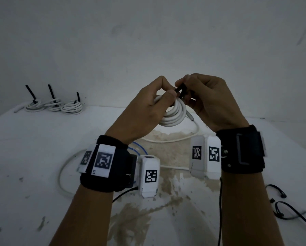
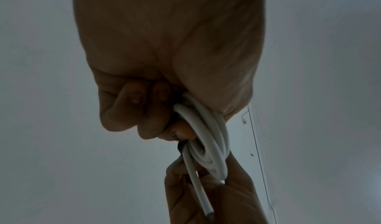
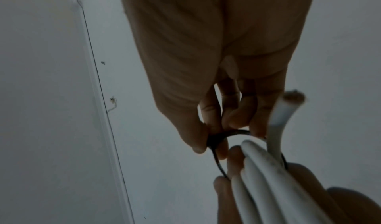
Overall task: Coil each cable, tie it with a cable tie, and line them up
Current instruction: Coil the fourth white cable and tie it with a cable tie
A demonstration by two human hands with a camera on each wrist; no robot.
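Note:
Above the table my left hand (image 1: pixel 154 102) grips a coiled white cable (image 1: pixel 173 114), fingers curled round its loops (image 2: pixel 208 129). A black cable tie (image 3: pixel 226 133) arches over the coil (image 3: pixel 268 175). My right hand (image 1: pixel 198 93) pinches the tie (image 1: pixel 181 89) between thumb and fingertips (image 3: pixel 195 139) at the top of the coil. One cut cable end (image 3: pixel 288 103) sticks up beside the right fingers. Three tied white coils (image 1: pixel 54 105) lie in a row at the table's back left, their black tie tails standing up.
Loose white cables (image 1: pixel 65 173) lie uncoiled on the stained white table (image 1: pixel 24 157) beneath my wrists, with a thin blue wire (image 1: pixel 139 148). Spare black cable ties (image 1: pixel 280 203) lie at the right front. A plain wall (image 1: pixel 148 41) rises behind the table.

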